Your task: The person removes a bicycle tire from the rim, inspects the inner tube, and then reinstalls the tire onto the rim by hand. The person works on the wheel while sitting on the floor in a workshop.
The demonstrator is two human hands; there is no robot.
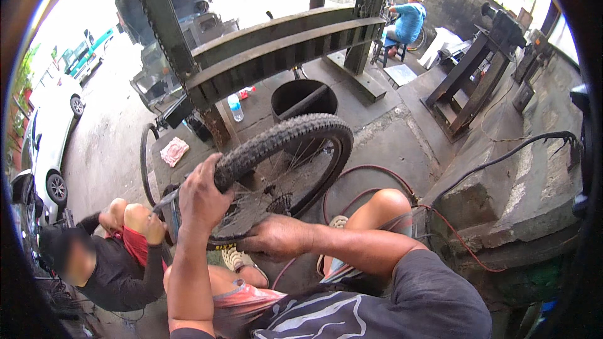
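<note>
A bicycle wheel (290, 130) with a knobby black tyre stands tilted in front of me, over my knees. Its spokes and a rear sprocket cluster (281, 204) show at the hub. My left hand (204, 193) is closed around the left side of the tyre. At the near, lower edge, my right hand (279, 237) grips the tyre; its fingertips are partly hidden. Beside my left hand is a grey bar (167, 201), which a crouching person's hand (155, 228) reaches.
The crouching person (119, 270) is close on my left. Beyond the wheel stand a dark round tub (304, 97) and a heavy steel frame (282, 47). A water bottle (235, 108), a pink cloth (174, 150) and a red hose (370, 168) lie around. Another person (409, 25) sits farther back.
</note>
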